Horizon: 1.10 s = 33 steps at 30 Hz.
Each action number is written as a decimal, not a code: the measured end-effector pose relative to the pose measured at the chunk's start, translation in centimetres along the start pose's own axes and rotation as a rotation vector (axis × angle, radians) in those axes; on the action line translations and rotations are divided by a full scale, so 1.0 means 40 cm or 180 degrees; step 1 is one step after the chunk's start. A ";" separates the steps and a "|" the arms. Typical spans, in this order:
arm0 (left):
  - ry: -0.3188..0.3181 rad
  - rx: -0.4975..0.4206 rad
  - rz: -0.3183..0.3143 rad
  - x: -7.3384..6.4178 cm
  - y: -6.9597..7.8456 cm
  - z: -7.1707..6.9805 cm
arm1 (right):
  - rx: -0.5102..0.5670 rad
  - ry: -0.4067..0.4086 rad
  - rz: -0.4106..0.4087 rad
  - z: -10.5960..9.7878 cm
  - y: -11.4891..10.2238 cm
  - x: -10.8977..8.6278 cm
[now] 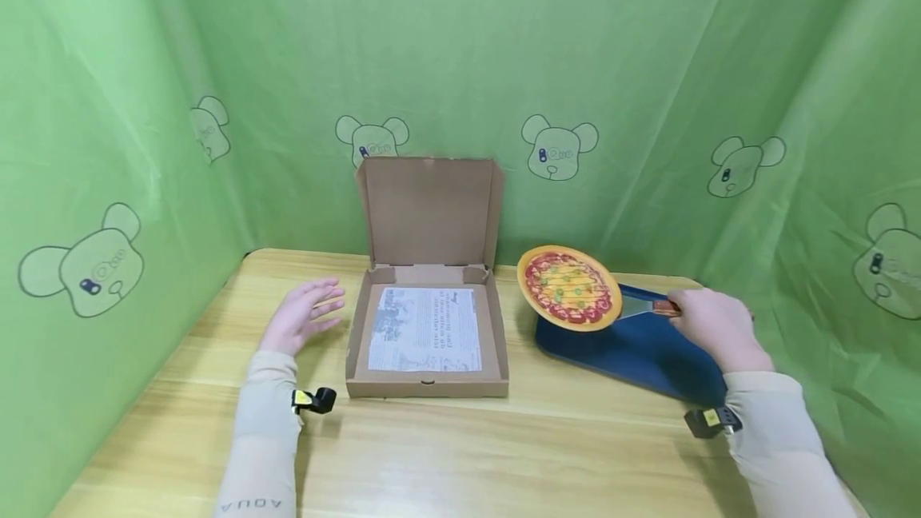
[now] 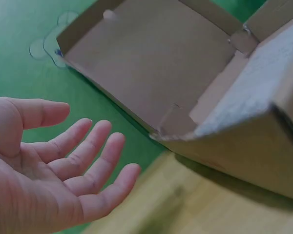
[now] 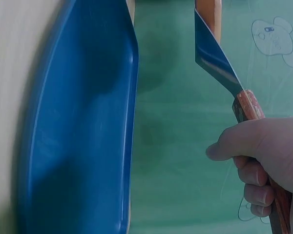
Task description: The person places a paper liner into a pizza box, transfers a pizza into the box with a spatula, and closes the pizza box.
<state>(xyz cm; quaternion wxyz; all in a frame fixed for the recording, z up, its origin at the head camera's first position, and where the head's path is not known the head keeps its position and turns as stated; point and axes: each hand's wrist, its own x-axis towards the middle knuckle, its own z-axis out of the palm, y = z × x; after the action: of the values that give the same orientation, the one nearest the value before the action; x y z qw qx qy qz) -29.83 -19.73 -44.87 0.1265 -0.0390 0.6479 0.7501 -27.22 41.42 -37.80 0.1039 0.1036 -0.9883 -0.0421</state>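
My right hand (image 1: 714,326) grips the wooden handle of a spatula (image 3: 217,61), fingers wrapped round it. A round toy pizza (image 1: 568,288) rests on the spatula's metal blade, tilted toward me and raised above the left end of a blue tray (image 1: 640,354). Left of centre stands an open cardboard pizza box (image 1: 428,387), its lid upright at the back and a printed paper sheet (image 1: 424,330) on its floor. Beside the box's left wall hovers my left hand (image 1: 302,316), holding nothing; the left wrist view shows its palm and loosely bent fingers apart from the cardboard.
A wooden table (image 1: 432,454) carries the box and the tray. Green cloth (image 1: 460,46) with bear-head drawings hangs behind the table and along both sides. The box lid reaches up close in front of the back cloth.
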 end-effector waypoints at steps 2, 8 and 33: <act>0.0017 -0.0038 -0.0045 0.006 -0.012 -0.004 | 0.0026 0.0032 -0.0025 0.008 -0.008 0.004; -0.0178 0.0015 -0.0139 0.031 -0.050 -0.009 | 0.0017 0.0159 -0.0092 0.018 -0.038 0.015; -0.0926 0.0296 0.0107 0.080 -0.139 -0.012 | -0.0079 0.0166 -0.0236 0.040 -0.187 0.107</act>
<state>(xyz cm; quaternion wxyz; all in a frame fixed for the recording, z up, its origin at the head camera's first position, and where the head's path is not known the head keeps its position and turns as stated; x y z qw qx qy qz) -31.65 -19.06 -51.00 0.2081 0.0870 0.6573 0.7191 -30.17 33.32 -39.29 0.1293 0.1400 -0.9801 -0.0554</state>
